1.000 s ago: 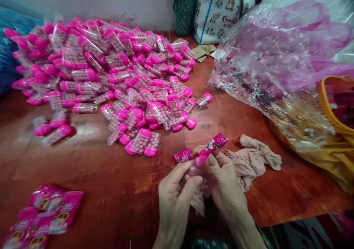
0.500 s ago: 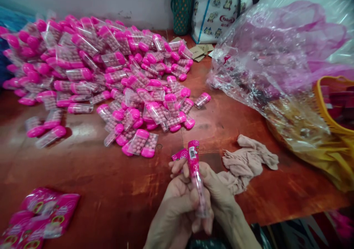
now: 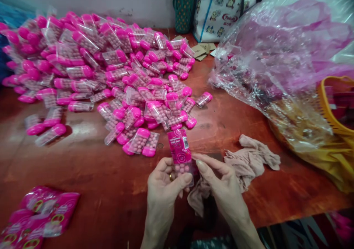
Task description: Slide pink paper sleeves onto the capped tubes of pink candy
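Observation:
My left hand [image 3: 167, 184] grips a small clear candy box [image 3: 183, 168] filled with pink balls, thumb across its lower front. A gold ring shows on one finger. A printed pink wrapper [image 3: 179, 144] with a barcode covers the upper part of the box. My right hand [image 3: 218, 175] is at the wrapper's right edge, fingers stretched out and thumb slightly apart, the index fingertip touching or almost touching it. Beneath and beside this hand lies a crumpled beige cloth [image 3: 249, 160]. Just beyond the hands, a large heap of pink-capped candy boxes [image 3: 116, 64] spreads over the table.
Several wrapped pink packs [image 3: 41, 215] lie at the front left of the reddish table [image 3: 110, 190]. Clear and pink plastic bags [image 3: 265, 64] and a yellow basket [image 3: 322, 97] fill the right side. A white printed bag [image 3: 217, 13] and cardboard pieces [image 3: 201, 51] are at the back.
The held box has been turned from its narrow side to its broad face, and moved slightly left. My right hand has drawn away from around it to the wrapper's edge.

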Demonstrator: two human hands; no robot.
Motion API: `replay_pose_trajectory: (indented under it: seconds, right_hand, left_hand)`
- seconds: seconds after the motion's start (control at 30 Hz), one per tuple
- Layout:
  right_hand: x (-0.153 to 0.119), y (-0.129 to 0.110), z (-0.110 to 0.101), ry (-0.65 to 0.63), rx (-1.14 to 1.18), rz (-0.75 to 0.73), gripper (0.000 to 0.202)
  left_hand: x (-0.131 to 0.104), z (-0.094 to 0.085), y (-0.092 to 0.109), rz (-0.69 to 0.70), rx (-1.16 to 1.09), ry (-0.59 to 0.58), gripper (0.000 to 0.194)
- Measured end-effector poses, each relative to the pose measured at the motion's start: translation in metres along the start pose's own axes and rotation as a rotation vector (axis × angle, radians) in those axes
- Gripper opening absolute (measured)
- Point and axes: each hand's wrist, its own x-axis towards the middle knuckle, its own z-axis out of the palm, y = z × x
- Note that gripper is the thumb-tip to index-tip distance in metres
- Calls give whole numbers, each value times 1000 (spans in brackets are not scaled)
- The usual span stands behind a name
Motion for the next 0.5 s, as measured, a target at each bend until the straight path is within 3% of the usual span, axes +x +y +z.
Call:
replay_pose_trajectory:
  seconds: [0.13, 0.33, 0.5]
  right_hand:
    - [3, -4, 4, -2, 35, 49, 20]
    - [3, 5, 16, -105, 316, 101, 21]
    - [-5, 8, 23, -63, 204, 49, 30]
  left_hand:
    - [-3, 5, -1, 58, 63, 58, 20]
    - [-2, 6, -4, 122, 46, 128, 21]
    - [3, 0, -5, 114, -18, 130, 27]
